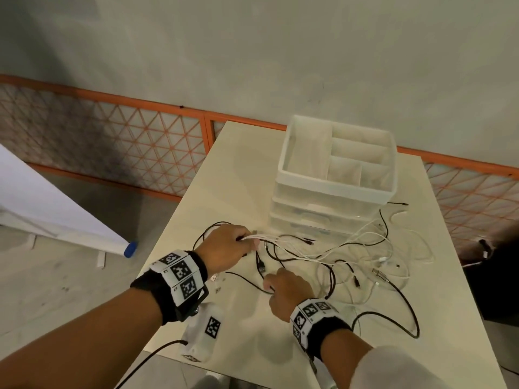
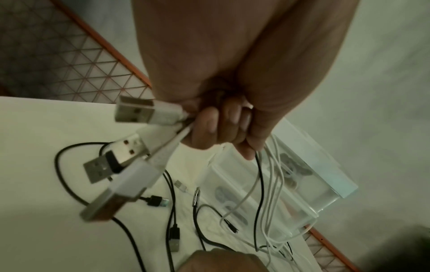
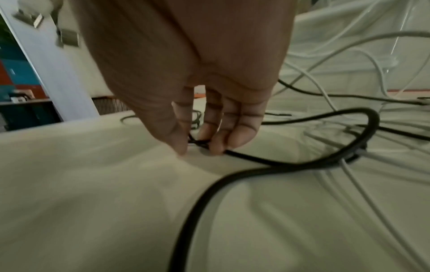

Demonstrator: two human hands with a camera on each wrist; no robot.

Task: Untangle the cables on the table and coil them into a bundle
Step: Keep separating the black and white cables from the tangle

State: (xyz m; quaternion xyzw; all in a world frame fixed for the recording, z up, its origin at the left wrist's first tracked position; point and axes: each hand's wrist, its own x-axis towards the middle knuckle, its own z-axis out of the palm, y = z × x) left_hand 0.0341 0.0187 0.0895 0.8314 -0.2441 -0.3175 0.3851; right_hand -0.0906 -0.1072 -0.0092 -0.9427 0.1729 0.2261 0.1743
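A tangle of black and white cables (image 1: 348,256) sprawls over the cream table (image 1: 252,341). My left hand (image 1: 227,248) is raised above the table and grips a bunch of cable ends. In the left wrist view its curled fingers (image 2: 223,127) hold several USB plugs (image 2: 137,112) and white and black cords hanging down. My right hand (image 1: 286,290) is down on the table near the front. Its thumb and fingertips (image 3: 216,145) pinch a black cable (image 3: 267,162) that loops off to the right.
A white plastic drawer organizer (image 1: 337,169) with open top compartments stands at the back of the table. A white tagged device (image 1: 205,335) with a black cord lies near the front left edge. An orange mesh fence (image 1: 126,144) runs behind. A dark object (image 1: 494,276) stands to the right.
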